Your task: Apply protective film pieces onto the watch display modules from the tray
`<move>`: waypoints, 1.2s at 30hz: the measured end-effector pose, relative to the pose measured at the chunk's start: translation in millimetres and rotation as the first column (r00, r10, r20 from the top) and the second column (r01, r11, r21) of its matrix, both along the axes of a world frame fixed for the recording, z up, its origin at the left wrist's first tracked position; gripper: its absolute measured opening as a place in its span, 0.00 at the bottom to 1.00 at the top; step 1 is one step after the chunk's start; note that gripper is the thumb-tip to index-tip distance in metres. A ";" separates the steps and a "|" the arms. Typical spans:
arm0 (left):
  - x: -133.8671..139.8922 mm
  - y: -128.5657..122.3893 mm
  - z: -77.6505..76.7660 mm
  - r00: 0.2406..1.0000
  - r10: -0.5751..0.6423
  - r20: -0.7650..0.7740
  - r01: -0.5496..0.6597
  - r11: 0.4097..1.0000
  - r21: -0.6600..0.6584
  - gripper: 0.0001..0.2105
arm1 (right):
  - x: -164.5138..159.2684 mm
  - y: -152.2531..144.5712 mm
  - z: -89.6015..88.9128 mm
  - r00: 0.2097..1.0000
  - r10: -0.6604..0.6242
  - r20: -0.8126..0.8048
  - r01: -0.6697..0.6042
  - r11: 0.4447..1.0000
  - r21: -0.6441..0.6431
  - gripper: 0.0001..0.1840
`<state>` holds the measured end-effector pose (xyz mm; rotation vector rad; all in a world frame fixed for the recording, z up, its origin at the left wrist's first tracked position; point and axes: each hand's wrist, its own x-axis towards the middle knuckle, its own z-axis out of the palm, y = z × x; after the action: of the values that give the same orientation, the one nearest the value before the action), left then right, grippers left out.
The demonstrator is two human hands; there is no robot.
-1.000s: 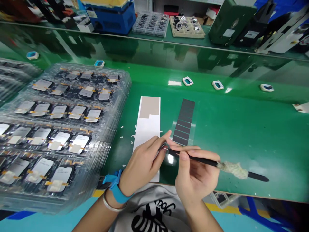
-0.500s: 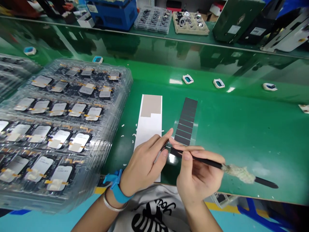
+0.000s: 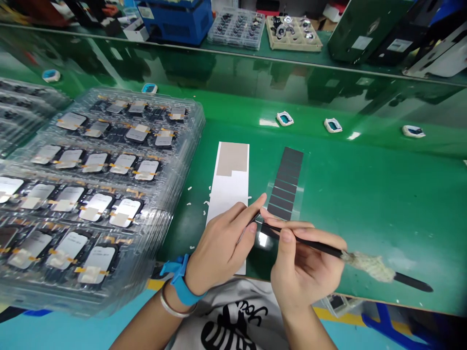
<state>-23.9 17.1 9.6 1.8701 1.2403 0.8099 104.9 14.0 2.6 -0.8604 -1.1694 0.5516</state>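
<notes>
My left hand (image 3: 228, 240), with a blue band at its wrist, pinches a thin, dark-edged flat piece (image 3: 252, 218) between thumb and fingers. Most of that piece is hidden by the hand. My right hand (image 3: 308, 265) grips a slim black pen-like tool (image 3: 321, 246), whose rear part carries a pale wrapping. The tool's thin tip meets or nearly meets the flat piece at the left fingertips. Under the left hand lies a white backing sheet (image 3: 228, 192) with a beige adhesive area at its far end. Just beyond the right fingers, a clear strip bears several dark grey rectangles (image 3: 288, 170).
Stacked clear trays (image 3: 182, 160) of small screen-like modules fill the left side. Small white scraps (image 3: 189, 188) lie beside the sheet. White-framed pieces (image 3: 284, 118) sit along the back. A shelf above holds a blue machine (image 3: 175, 22) and a compartment box (image 3: 294, 41).
The whole view has shifted slightly, so the bench things appear a little farther right. Both hands keep nearly the same pose, still holding the flat piece and the tool.
</notes>
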 end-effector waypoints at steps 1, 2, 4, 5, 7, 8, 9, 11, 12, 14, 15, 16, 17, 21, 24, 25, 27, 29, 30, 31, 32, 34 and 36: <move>0.0 -0.1 0.1 1.000 0.002 -0.006 -0.002 1.000 0.003 0.23 | 0.0 0.0 0.0 1.000 0.004 -0.002 -0.004 1.000 0.001 0.13; 0.0 -0.1 0.0 1.000 0.002 -0.012 -0.002 1.000 0.007 0.23 | 0.0 -0.1 0.1 1.000 0.010 -0.003 -0.010 1.000 0.003 0.13; 0.0 -0.1 -0.2 1.000 0.002 -0.018 -0.002 1.000 0.012 0.23 | 0.1 -0.2 0.0 1.000 0.016 -0.008 -0.016 1.000 0.009 0.14; 0.0 -0.1 -0.3 1.000 0.002 -0.020 -0.002 1.000 0.013 0.23 | 0.1 -0.3 0.0 1.000 0.016 -0.010 -0.016 1.000 0.013 0.14; 0.1 -0.1 -0.3 1.000 0.003 -0.026 -0.003 1.000 0.008 0.23 | -0.1 -0.3 -0.2 1.000 0.020 -0.011 -0.019 1.000 0.014 0.14; 0.1 -0.1 -0.2 1.000 0.004 -0.030 -0.004 1.000 0.005 0.23 | -0.1 -0.3 -0.2 1.000 0.021 -0.012 -0.020 1.000 0.013 0.15; 0.2 -0.1 -0.1 0.999 0.005 -0.033 -0.005 1.000 0.003 0.23 | -0.2 -0.3 -0.3 1.000 0.021 -0.014 -0.021 1.000 0.010 0.15; 0.4 -0.1 0.0 0.999 0.006 -0.036 -0.006 1.000 0.003 0.23 | -0.2 -0.4 -0.1 1.000 0.022 -0.014 -0.022 1.000 0.008 0.15; 0.5 -0.1 -0.1 0.999 0.006 -0.035 -0.005 1.000 0.006 0.23 | -0.1 -0.5 0.1 1.000 0.022 -0.012 -0.022 1.000 0.011 0.15; 0.7 -0.1 -0.3 0.999 0.004 -0.032 -0.003 1.000 0.013 0.23 | 0.2 -0.6 0.3 1.000 0.021 -0.009 -0.021 1.000 0.019 0.15; 0.7 -0.1 -0.5 1.000 0.004 -0.030 -0.004 1.000 0.014 0.23 | 0.4 -0.7 0.3 1.000 0.024 -0.009 -0.023 0.999 0.023 0.15; 0.6 -0.1 -0.6 1.000 0.004 -0.029 -0.003 1.000 0.015 0.23 | 0.6 -0.8 0.1 1.000 0.027 -0.011 -0.027 0.999 0.025 0.15; 0.5 -0.2 -0.7 1.000 0.002 -0.027 -0.002 1.000 0.015 0.23 | 0.7 -0.8 -0.3 0.999 0.032 -0.011 -0.032 0.999 0.027 0.16; -0.4 -0.7 -1.0 1.000 -0.011 -0.008 0.011 1.000 0.016 0.23 | 1.1 -0.8 -2.4 0.999 0.047 0.000 -0.047 0.998 0.038 0.17; -0.9 -1.0 -1.2 1.000 -0.019 0.014 0.018 1.000 0.021 0.24 | 1.7 -1.0 -3.2 0.998 0.068 0.012 -0.068 0.997 0.045 0.17; -0.9 -1.0 -1.2 1.000 -0.019 0.017 0.018 1.000 0.022 0.24 | 1.8 -1.0 -3.3 0.997 0.074 0.016 -0.074 0.996 0.047 0.17; -0.8 -0.9 -1.0 1.000 -0.015 0.018 0.014 1.000 0.022 0.24 | 1.9 -1.1 -3.4 0.997 0.071 0.015 -0.072 0.996 0.048 0.18; -0.6 -0.9 -0.8 1.000 -0.012 0.016 0.012 1.000 0.021 0.24 | 1.9 -1.0 -3.4 0.998 0.065 0.010 -0.065 0.997 0.051 0.18; -0.5 -0.9 -0.8 1.000 -0.012 0.015 0.011 1.000 0.022 0.24 | 1.8 -0.8 -3.5 0.998 0.066 0.012 -0.067 0.996 0.054 0.18; -0.5 -1.0 -0.9 1.000 -0.011 0.014 0.010 1.000 0.024 0.24 | 1.7 -0.7 -3.6 0.997 0.074 0.018 -0.074 0.996 0.055 0.18; -0.5 -1.1 -1.0 1.000 -0.010 0.013 0.009 1.000 0.025 0.24 | 1.5 -0.7 -3.7 0.996 0.081 0.021 -0.082 0.995 0.054 0.18; -0.8 -1.4 -1.3 1.000 -0.008 0.012 0.008 1.000 0.026 0.24 | 1.2 -0.9 -3.7 0.997 0.077 0.021 -0.077 0.996 0.047 0.17; -1.0 -1.7 -1.5 1.000 -0.007 0.011 0.007 1.000 0.030 0.24 | 0.9 -1.3 -3.3 0.999 0.051 0.013 -0.051 0.998 0.037 0.16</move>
<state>-24.9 15.5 8.1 1.8900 1.2200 0.8382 105.8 12.7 -0.8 -0.8047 -1.2120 0.5651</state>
